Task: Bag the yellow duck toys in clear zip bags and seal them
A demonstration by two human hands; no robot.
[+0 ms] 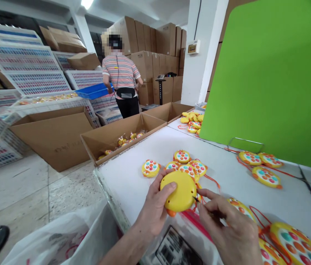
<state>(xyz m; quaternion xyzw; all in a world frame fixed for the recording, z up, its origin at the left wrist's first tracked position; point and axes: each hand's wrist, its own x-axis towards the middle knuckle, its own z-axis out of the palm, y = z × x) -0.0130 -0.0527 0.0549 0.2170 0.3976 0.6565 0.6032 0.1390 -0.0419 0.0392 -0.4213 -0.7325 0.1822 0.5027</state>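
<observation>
My left hand (152,206) grips a round yellow toy (179,191) turned back side up, just above the white table (133,176). My right hand (228,224) is pinched at the toy's right edge on a thin dark tool (197,199) whose tip touches the toy. Right behind the held toy lies a cluster of several matching toys (190,167), face up with coloured buttons and red strings. One more toy (150,168) lies a little to the left.
More toys lie at the right (265,176) and lower right (296,244), and a yellow pile (192,119) at the back. A green board (271,73) stands on the right. Open cardboard boxes (122,138) sit left of the table. A person in a striped shirt (120,79) stands beyond with a blue tray.
</observation>
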